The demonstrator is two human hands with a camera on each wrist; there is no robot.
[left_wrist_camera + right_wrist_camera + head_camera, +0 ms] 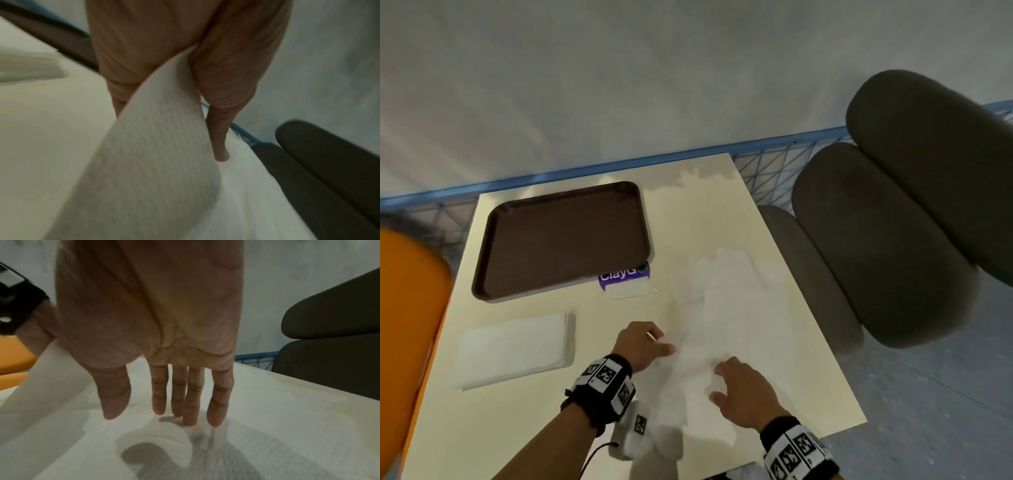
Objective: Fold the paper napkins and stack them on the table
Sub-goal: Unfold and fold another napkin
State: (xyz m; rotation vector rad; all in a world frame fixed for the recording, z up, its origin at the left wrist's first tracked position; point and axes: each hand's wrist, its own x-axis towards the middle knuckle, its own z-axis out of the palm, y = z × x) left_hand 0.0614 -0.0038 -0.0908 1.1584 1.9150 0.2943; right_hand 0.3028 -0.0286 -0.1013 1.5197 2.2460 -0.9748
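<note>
Napkin (156, 146) – embossed matt paper; table (791, 359) smooth, glossy; tray (565, 240) textured brown plastic.

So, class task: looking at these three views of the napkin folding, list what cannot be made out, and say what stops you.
- Left hand fingertips: head view, hidden under the lifted napkin; left wrist view, blurred.
- Number of loose napkins: head view, white sheets overlap and wash out.
- Sheets in the folded stack: too small, blurred.
- Purple label: partly covered by the brown tray.
- Right hand contact: only some fingertips visibly touch the paper.
</note>
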